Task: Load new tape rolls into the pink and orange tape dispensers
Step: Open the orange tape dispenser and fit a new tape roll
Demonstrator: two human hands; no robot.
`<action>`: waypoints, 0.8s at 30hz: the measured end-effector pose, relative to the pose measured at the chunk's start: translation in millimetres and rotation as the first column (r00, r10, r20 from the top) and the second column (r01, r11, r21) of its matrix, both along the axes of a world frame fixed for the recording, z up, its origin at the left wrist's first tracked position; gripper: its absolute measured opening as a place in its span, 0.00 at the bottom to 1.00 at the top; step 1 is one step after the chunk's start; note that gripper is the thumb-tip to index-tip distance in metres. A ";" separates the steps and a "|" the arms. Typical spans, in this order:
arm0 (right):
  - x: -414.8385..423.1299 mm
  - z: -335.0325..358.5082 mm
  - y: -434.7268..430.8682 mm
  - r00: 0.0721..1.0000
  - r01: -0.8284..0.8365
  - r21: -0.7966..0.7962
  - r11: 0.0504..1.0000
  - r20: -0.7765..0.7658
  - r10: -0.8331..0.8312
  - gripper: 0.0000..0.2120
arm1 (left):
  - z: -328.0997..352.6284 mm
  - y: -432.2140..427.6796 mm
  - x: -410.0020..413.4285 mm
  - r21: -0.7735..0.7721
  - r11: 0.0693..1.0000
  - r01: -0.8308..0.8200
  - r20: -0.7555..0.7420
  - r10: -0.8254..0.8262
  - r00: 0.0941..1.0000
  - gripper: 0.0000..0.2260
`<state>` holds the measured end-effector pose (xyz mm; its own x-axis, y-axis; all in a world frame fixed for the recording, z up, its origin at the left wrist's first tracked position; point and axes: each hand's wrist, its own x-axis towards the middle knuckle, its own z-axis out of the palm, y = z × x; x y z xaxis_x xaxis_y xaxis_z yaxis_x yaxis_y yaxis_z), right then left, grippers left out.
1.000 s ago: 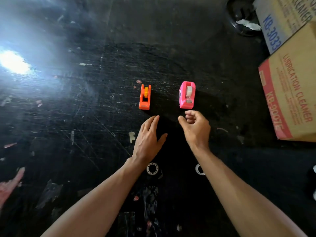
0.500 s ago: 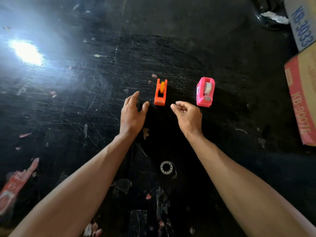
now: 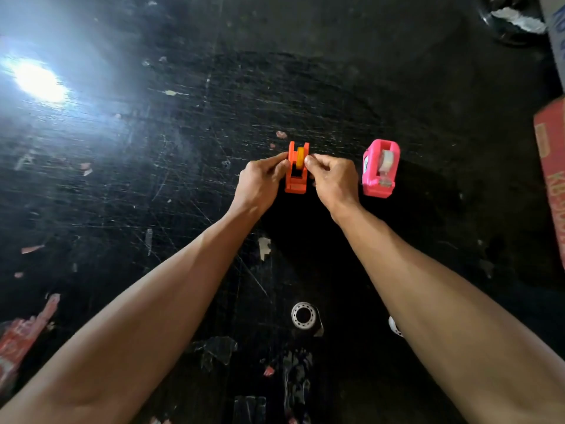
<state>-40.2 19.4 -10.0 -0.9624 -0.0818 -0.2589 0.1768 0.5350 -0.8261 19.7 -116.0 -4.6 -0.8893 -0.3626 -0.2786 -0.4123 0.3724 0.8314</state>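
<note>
Both hands on the orange dispenser at table centre: left hand and right hand pinching its sides. Pink dispenser just right, untouched.

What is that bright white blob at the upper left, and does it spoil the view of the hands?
Head view: the blob is glare from a light reflecting off the glossy, scratched black table, hazing the left side. The left hand, right hand and orange tape dispenser stay clear; the edges bend slightly from the wide lens.
</note>
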 end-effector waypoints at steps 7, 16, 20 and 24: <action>7.4 -7.4 3.8 0.984 0.139 -0.190 0.972 0.141 -0.114 0.17 | 5.3 6.6 7.2 0.042 0.999 -0.033 -0.004 0.033 0.999 0.14; 70.9 8.0 31.9 0.958 0.196 -0.389 0.900 0.270 -0.092 0.10 | 10.0 33.3 71.5 0.194 0.979 -0.057 -0.060 0.070 0.996 0.15; 107.0 17.5 52.2 0.956 0.184 -0.375 0.909 0.282 -0.078 0.15 | 23.7 47.3 105.5 0.338 0.937 -0.086 -0.055 0.111 0.992 0.12; 139.5 31.0 70.8 0.962 0.168 -0.381 0.909 0.266 -0.066 0.21 | 40.1 60.1 131.8 0.417 0.905 -0.078 -0.032 0.101 0.994 0.11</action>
